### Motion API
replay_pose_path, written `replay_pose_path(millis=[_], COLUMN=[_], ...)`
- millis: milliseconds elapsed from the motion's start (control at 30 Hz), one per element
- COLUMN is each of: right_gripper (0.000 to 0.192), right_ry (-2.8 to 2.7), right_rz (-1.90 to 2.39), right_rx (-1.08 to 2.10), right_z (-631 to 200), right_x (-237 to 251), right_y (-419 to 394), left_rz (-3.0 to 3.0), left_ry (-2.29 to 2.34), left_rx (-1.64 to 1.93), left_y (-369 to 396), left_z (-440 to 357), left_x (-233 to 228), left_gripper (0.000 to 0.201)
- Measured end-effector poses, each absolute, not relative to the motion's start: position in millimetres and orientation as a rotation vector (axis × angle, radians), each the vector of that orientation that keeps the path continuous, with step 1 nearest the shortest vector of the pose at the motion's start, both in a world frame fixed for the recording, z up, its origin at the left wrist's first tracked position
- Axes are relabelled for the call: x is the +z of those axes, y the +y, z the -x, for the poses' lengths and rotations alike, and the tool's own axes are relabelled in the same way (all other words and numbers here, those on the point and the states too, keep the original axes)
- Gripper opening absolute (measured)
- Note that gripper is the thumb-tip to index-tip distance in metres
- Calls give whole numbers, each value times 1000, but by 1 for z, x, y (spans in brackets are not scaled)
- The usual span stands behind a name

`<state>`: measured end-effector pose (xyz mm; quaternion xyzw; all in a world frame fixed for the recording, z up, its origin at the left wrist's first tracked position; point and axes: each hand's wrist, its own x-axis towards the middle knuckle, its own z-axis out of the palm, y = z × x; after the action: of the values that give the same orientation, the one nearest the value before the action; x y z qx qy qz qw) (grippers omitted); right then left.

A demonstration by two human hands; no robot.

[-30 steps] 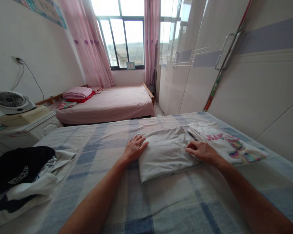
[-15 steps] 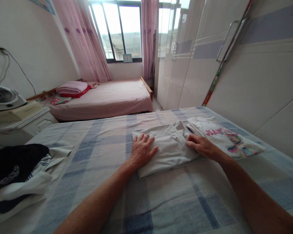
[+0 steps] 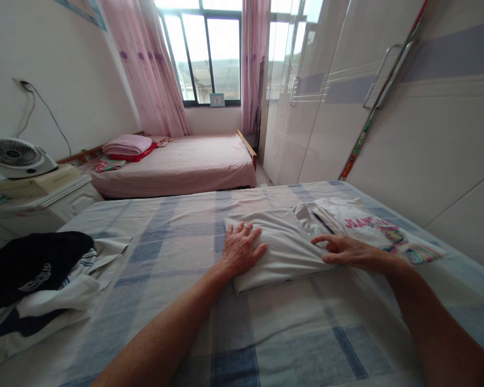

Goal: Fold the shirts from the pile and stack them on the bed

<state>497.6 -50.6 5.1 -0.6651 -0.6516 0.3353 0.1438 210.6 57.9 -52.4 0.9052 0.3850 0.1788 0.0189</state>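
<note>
Folded white garment (image 3: 282, 250) sits mid-bed on the checked sheet (image 3: 177, 247), right next to a printed tee (image 3: 371, 228). Left hand (image 3: 242, 248) is flat on its left end, fingers spread and pressing. Right hand (image 3: 349, 250) is at the right edge, fingers loosely out, looks like just touching, hard to tell. Best bet: keep the left palm anchoring while smoothing outward so creases don't bunch

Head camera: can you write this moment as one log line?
left hand flat on folded white garment | right hand at its edge | checked bedsheet
</note>
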Motion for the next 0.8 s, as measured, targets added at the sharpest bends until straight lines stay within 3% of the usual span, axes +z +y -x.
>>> replay_pose_path(millis=[100, 333, 533, 800], right_gripper=[56, 43, 62, 51], right_ry=[-1878, -1678, -1383, -1343], right_rz=[2011, 2116, 2336, 2400], right_rx=[844, 179, 147, -44], right_z=[-498, -497, -505, -497], right_x=[3, -1, -34, -32], right_y=[-49, 4, 72, 82], left_rz=[-2786, -2642, -2597, -2613], left_ry=[1183, 1327, 1328, 1355], left_rx=[573, 675, 496, 495], left_y=[61, 87, 93, 95], left_z=[-210, -199, -192, -193], left_x=[-48, -39, -55, -59], left_gripper=[49, 43, 52, 59])
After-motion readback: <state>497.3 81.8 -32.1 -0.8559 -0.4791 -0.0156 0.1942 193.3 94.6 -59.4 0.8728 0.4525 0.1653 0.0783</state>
